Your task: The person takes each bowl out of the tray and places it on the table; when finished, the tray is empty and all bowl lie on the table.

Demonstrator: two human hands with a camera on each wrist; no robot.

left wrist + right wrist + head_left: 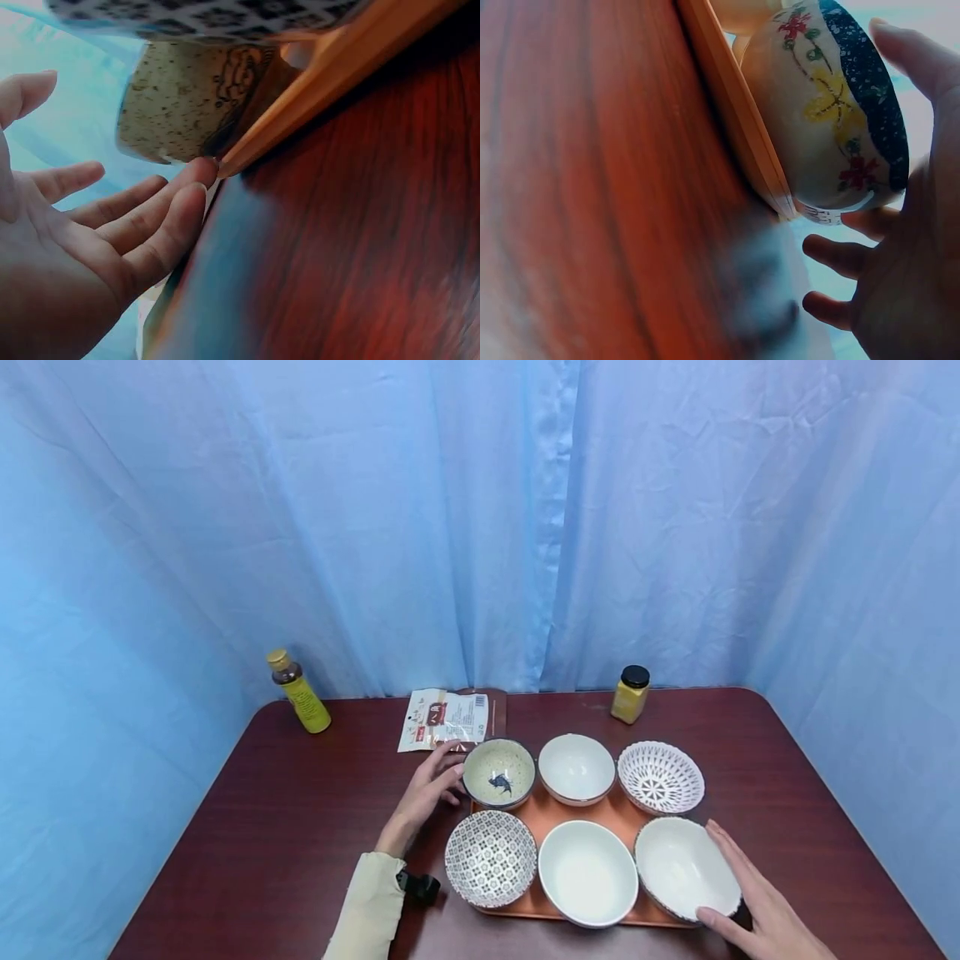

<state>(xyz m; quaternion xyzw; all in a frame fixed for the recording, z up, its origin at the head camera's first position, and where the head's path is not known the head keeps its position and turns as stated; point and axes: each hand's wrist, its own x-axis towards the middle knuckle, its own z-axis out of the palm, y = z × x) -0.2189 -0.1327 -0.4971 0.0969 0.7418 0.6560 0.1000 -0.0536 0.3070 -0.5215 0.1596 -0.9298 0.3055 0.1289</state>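
Several bowls stand in two rows on an orange tray (540,814). My left hand (429,789) reaches to the tray's left side, fingers spread, beside the speckled bowl with a blue fish (491,768). In the left wrist view, its fingertips (199,171) come right at the tray's corner under that bowl. My right hand (761,897) stretches along the right side of the white bowl with a dark rim (684,864), thumb near the front rim. The right wrist view shows painted flowers on this bowl's outside (832,112), with the fingers spread loosely beside it.
Also on the tray are a patterned bowl (491,860), two white bowls, one front (588,872) and one back (576,767), and a fluted bowl (660,777). Behind lie a food packet (450,722), a yellow jar (630,695) and a bottle (303,697) on the table (300,827).
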